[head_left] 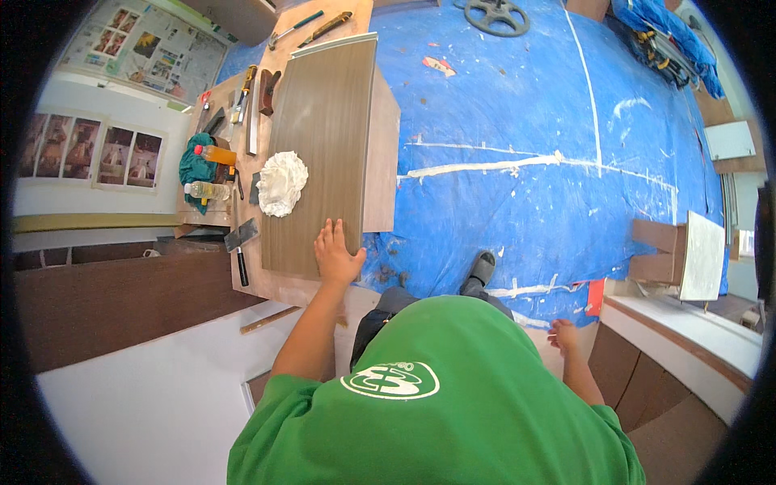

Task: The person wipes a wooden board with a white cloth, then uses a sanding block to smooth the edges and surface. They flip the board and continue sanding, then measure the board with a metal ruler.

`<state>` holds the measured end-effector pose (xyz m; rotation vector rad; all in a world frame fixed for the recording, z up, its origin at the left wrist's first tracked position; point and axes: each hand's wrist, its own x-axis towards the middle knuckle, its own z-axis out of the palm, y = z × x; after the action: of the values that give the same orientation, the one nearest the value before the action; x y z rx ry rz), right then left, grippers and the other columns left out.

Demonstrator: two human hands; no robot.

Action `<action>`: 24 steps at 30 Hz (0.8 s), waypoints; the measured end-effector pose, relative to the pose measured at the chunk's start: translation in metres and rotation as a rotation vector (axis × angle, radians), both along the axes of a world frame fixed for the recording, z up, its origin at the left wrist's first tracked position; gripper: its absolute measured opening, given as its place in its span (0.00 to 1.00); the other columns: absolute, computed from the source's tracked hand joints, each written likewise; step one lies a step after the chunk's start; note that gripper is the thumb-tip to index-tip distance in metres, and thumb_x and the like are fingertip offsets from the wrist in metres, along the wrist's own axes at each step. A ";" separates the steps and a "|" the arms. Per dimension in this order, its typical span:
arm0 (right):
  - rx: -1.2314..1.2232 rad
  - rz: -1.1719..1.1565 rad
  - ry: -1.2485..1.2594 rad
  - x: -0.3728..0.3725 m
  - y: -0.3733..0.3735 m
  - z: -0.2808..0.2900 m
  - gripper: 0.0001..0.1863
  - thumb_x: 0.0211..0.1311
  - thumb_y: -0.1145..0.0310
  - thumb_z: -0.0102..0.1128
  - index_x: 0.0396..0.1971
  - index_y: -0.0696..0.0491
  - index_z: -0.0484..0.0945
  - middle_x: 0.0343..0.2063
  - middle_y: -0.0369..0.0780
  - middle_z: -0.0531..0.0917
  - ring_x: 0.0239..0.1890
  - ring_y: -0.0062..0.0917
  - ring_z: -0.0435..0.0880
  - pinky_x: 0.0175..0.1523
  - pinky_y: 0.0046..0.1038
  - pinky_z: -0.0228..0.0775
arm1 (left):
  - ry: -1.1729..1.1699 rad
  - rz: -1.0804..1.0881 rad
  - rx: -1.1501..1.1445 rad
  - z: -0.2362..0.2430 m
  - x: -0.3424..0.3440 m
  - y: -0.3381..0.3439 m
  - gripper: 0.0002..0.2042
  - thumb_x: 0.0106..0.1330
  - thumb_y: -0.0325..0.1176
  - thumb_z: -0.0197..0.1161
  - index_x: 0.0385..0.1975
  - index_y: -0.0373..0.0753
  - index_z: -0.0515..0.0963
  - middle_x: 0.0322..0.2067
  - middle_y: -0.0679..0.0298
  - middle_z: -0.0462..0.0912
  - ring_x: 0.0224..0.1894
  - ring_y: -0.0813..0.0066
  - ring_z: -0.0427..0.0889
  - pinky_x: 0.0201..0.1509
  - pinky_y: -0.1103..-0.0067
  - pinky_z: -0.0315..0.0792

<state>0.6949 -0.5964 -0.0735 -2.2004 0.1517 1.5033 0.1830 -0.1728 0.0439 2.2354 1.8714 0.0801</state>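
Left hand (336, 257): laid flat on the near end of the panel (323, 145), fingers spread a little, palm down; nothing pinched. The panel is a long brown board lying lengthwise on the worktop (275, 283), its near end just short of the worktop's near edge, its right side overhanging above the blue tarp (517, 121).

Right hand (563, 334): hangs free at the person's side above the tarp's near edge, well apart from the panel; it holds nothing, fingers loosely together.

On the panel, near its left edge: a crumpled white rag (281, 183). Just left of the panel's near corner: a scraper (241, 242), black handle pointing toward the near edge. Along the worktop's left edge: a clear bottle (207, 191), an orange bottle (216, 153), a teal cloth (194, 166). At the far end: a hammer (295, 27) and other hand tools, too small to tell apart.

One sandalled foot (478, 271) on the tarp, right of the worktop.
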 end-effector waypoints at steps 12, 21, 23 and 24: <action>0.012 0.082 -0.064 0.134 0.081 -0.032 0.15 0.74 0.55 0.59 0.51 0.48 0.79 0.29 0.37 0.83 0.25 0.28 0.82 0.28 0.35 0.73 | -0.030 0.051 0.125 -0.005 0.061 0.090 0.47 0.50 0.44 0.72 0.74 0.43 0.62 0.77 0.52 0.58 0.79 0.52 0.54 0.81 0.49 0.41; -0.030 0.155 -0.114 0.147 0.175 -0.019 0.19 0.73 0.55 0.60 0.55 0.51 0.80 0.33 0.39 0.84 0.26 0.27 0.82 0.30 0.32 0.73 | -0.168 -0.067 0.157 -0.004 0.133 0.278 0.44 0.51 0.44 0.71 0.72 0.42 0.66 0.75 0.53 0.61 0.79 0.53 0.54 0.81 0.49 0.40; -0.045 0.126 -0.123 0.159 0.190 -0.006 0.19 0.73 0.56 0.59 0.55 0.52 0.80 0.33 0.39 0.85 0.25 0.26 0.82 0.30 0.32 0.73 | -0.188 -0.113 0.157 -0.006 0.153 0.325 0.43 0.50 0.45 0.71 0.71 0.41 0.67 0.75 0.54 0.61 0.79 0.52 0.54 0.81 0.50 0.41; 0.005 0.241 -0.158 0.155 0.214 0.004 0.19 0.73 0.56 0.59 0.55 0.52 0.80 0.33 0.39 0.85 0.25 0.26 0.82 0.30 0.31 0.73 | -0.168 -0.121 0.155 -0.001 0.155 0.349 0.42 0.51 0.45 0.71 0.71 0.41 0.68 0.75 0.54 0.62 0.79 0.53 0.55 0.81 0.50 0.41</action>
<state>0.8496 -0.3825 -0.0694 -2.3904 -0.1743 1.4392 0.3379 0.1758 0.0430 2.3549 1.6916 0.3917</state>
